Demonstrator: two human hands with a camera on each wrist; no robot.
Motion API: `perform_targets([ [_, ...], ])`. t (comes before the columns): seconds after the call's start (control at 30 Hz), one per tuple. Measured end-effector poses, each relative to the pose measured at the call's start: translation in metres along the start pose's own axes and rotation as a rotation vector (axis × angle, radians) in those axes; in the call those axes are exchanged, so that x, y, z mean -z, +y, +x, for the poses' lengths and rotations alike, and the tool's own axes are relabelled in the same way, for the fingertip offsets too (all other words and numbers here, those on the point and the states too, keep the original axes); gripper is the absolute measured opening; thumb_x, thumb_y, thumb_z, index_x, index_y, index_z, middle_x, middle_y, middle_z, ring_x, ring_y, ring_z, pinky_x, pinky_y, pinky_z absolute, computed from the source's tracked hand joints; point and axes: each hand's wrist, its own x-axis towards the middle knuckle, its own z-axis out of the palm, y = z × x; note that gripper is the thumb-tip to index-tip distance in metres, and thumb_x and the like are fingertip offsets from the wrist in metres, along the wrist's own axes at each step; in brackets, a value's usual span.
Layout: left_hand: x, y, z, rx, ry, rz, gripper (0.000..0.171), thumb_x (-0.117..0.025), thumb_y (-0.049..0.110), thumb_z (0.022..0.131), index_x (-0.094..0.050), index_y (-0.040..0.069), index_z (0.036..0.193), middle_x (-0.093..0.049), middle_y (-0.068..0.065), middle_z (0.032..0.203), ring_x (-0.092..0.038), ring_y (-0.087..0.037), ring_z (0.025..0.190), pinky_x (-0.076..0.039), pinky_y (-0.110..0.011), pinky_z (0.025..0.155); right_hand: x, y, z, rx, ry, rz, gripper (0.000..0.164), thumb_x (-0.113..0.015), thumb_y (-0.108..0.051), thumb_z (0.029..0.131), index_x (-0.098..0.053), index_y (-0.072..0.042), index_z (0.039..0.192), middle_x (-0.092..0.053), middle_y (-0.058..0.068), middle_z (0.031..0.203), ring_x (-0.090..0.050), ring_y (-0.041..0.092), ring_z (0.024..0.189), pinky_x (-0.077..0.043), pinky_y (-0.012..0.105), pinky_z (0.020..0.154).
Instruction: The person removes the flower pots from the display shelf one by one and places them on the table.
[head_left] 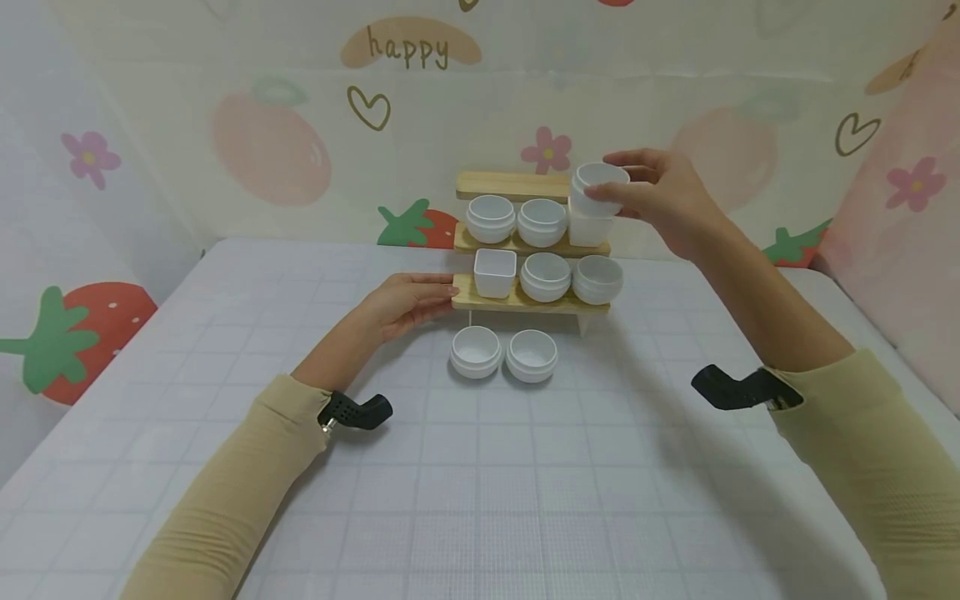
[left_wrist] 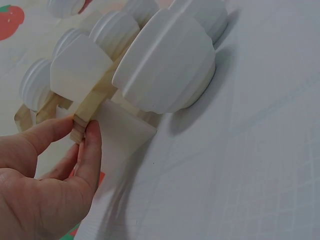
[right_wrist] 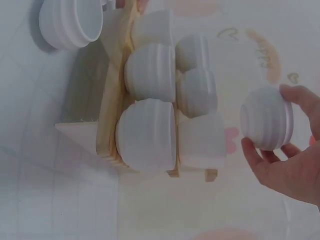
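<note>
The left hand (head_left: 401, 304) is laid on the grey gridded table (head_left: 225, 350), fingers nearly straight, and the left end of the lowest step of the three-tiered light wooden rack (head_left: 480, 302) is touched by its fingertips (left_wrist: 92, 131); in the left wrist view that end is lightly pinched between thumb and forefinger. On the table just in front of the rack, two round white ribbed cups (head_left: 476, 350) are seen side by side and touching. On the lowest step a square white cup (head_left: 495, 272) stands at the left, followed by two round white cups (head_left: 546, 276). The middle step is occupied by two more round white cups (head_left: 491, 217) and, at its right end, a taller square white container (head_left: 588, 227). The top step (head_left: 513, 184) is bare at its left. At the right, a round white ribbed cup (head_left: 597, 188) is gripped by the right hand (head_left: 660, 196), fingers curled round its side, and is held above the square container, level with the top step; whether it touches the container cannot be told.
</note>
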Motion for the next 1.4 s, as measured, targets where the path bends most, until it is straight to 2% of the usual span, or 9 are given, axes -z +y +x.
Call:
perform_targets([
  [0.13, 0.000, 0.001, -0.002, 0.000, 0.003, 0.009, 0.052, -0.055, -0.002, 0.107, -0.041, -0.010, 0.156, -0.046, -0.024, 0.155, -0.069, -0.009, 0.092, -0.063, -0.019, 0.087, 0.000, 0.002, -0.006, 0.014, -0.014, -0.032, 0.070, -0.080, -0.024, 0.096, -0.049, -0.008, 0.156, -0.057, 0.010, 0.145, -0.061, 0.020, 0.121, -0.056, 0.029, 0.109],
  [0.23, 0.001, 0.001, -0.002, -0.001, 0.005, 0.006, 0.052, -0.056, -0.002, 0.107, -0.041, -0.010, 0.156, -0.047, -0.024, 0.154, -0.070, -0.009, 0.091, -0.063, -0.019, 0.087, -0.001, 0.004, -0.010, 0.006, -0.018, -0.080, 0.072, -0.080, -0.028, 0.096, -0.048, -0.010, 0.158, -0.051, 0.012, 0.155, -0.059, 0.023, 0.128, -0.051, 0.037, 0.117],
  [0.37, 0.001, 0.000, 0.000, 0.000, 0.005, -0.003, 0.052, -0.056, -0.002, 0.107, -0.041, -0.010, 0.156, -0.048, -0.023, 0.152, -0.070, -0.009, 0.090, -0.063, -0.020, 0.086, -0.001, 0.007, -0.015, 0.001, -0.024, -0.126, 0.073, -0.079, -0.031, 0.097, -0.047, -0.013, 0.160, -0.042, 0.012, 0.165, -0.052, 0.029, 0.139, -0.047, 0.044, 0.121],
  [0.57, 0.001, -0.001, 0.001, -0.008, 0.001, -0.006, 0.052, -0.055, -0.003, 0.107, -0.041, -0.011, 0.156, -0.049, -0.023, 0.149, -0.071, -0.008, 0.088, -0.063, -0.019, 0.085, -0.001, 0.011, -0.025, 0.034, -0.034, -0.122, 0.068, -0.079, -0.027, 0.097, -0.050, -0.010, 0.157, -0.045, 0.011, 0.161, -0.047, 0.024, 0.137, -0.050, 0.042, 0.117],
  [0.77, 0.002, -0.002, 0.003, -0.019, -0.015, -0.017, 0.052, -0.054, -0.005, 0.107, -0.039, -0.013, 0.155, -0.052, -0.023, 0.143, -0.071, -0.008, 0.086, -0.063, -0.021, 0.088, -0.001, 0.018, -0.033, 0.023, -0.044, -0.138, 0.070, -0.078, -0.030, 0.098, -0.048, -0.011, 0.158, -0.044, 0.010, 0.162, -0.048, 0.024, 0.135, -0.050, 0.043, 0.117],
  [1.07, 0.003, -0.002, 0.003, -0.015, -0.016, -0.013, 0.052, -0.054, -0.004, 0.107, -0.038, -0.013, 0.156, -0.050, -0.024, 0.147, -0.071, -0.008, 0.087, -0.063, -0.022, 0.091, -0.001, 0.028, -0.045, 0.045, -0.052, -0.127, 0.064, -0.078, -0.027, 0.098, -0.052, -0.010, 0.154, -0.051, 0.008, 0.153, -0.062, 0.012, 0.110, -0.053, 0.024, 0.100],
  [1.17, 0.002, -0.002, 0.003, -0.010, -0.010, -0.016, 0.052, -0.055, -0.004, 0.107, -0.040, -0.012, 0.156, -0.048, -0.024, 0.150, -0.071, -0.008, 0.087, -0.063, -0.021, 0.089, -0.002, 0.031, -0.049, 0.041, -0.055, -0.113, 0.063, -0.077, -0.026, 0.098, -0.052, -0.009, 0.153, -0.052, 0.009, 0.152, -0.064, 0.012, 0.107, -0.051, 0.026, 0.102],
  [1.27, 0.002, -0.002, 0.003, -0.008, -0.004, -0.011, 0.051, -0.055, -0.004, 0.107, -0.041, -0.011, 0.156, -0.047, -0.025, 0.152, -0.071, -0.008, 0.087, -0.063, -0.020, 0.087, -0.003, 0.034, -0.052, 0.028, -0.060, -0.122, 0.065, -0.077, -0.027, 0.098, -0.051, -0.010, 0.154, -0.051, 0.009, 0.153, -0.062, 0.015, 0.112, -0.049, 0.031, 0.107],
  [1.4, 0.002, -0.002, 0.002, -0.012, -0.005, -0.006, 0.052, -0.055, -0.004, 0.107, -0.040, -0.011, 0.156, -0.047, -0.025, 0.153, -0.071, -0.008, 0.087, -0.063, -0.022, 0.091, -0.003, 0.038, -0.055, 0.008, -0.065, -0.136, 0.067, -0.078, -0.030, 0.098, -0.050, -0.011, 0.156, -0.050, 0.009, 0.155, -0.060, 0.018, 0.115, -0.047, 0.036, 0.111],
])
